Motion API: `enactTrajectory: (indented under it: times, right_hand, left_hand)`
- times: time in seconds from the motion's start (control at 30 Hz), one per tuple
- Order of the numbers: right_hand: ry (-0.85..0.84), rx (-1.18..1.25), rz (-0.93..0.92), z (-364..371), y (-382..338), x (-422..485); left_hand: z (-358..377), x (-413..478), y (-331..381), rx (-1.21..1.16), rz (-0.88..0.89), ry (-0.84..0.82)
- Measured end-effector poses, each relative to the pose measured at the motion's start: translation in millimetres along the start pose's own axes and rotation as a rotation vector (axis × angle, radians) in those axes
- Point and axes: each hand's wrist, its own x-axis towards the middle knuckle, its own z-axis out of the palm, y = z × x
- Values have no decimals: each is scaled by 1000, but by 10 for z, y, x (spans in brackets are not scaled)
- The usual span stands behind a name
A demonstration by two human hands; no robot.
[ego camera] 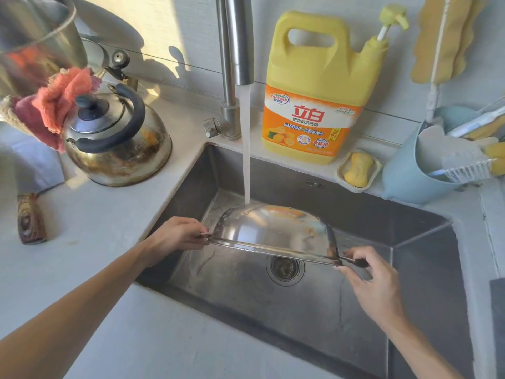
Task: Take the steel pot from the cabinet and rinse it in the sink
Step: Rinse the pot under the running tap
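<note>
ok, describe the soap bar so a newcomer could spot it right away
Start at the big yellow detergent jug on the ledge behind the sink. Just right of its base sits a small pale dish, with a blue tub beyond. The soap bar lies in that dish: yellow and peanut-shaped.

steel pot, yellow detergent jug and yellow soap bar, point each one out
upturned steel pot (273,228), head view, on its domed outer wall
yellow detergent jug (314,77), head view, on the body above the label
yellow soap bar (358,169), head view, on its top face
</note>
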Motion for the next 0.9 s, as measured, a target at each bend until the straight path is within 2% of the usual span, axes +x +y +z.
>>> enactTrajectory:
  times: [0.13, 0.27, 0.4, 0.5, 0.6, 0.7, 0.9]
  right_hand:
    - [46, -19, -26, 61, 30, -61]
    - [70, -4, -106, 109, 82, -99]
    - [73, 46, -49, 81, 34, -66]
    - [109, 102, -57, 30, -72, 29]
    - [113, 68, -90, -3, -123, 70]
    - [47, 43, -117, 13, -112, -17]
    - [70, 89, 69, -3, -123, -46]
  left_hand:
    - [112, 12, -13, -44, 17, 179]
    - [115, 78, -59, -116, 23, 239]
    - [64, 146, -115, -321, -143, 215]
    - [42, 130, -128, -437, -204, 187]
    - [89, 123, -125, -473, -268, 207]
    - [132, 140, -151, -500, -329, 225]
    - [164, 102, -143, -561, -371, 204]
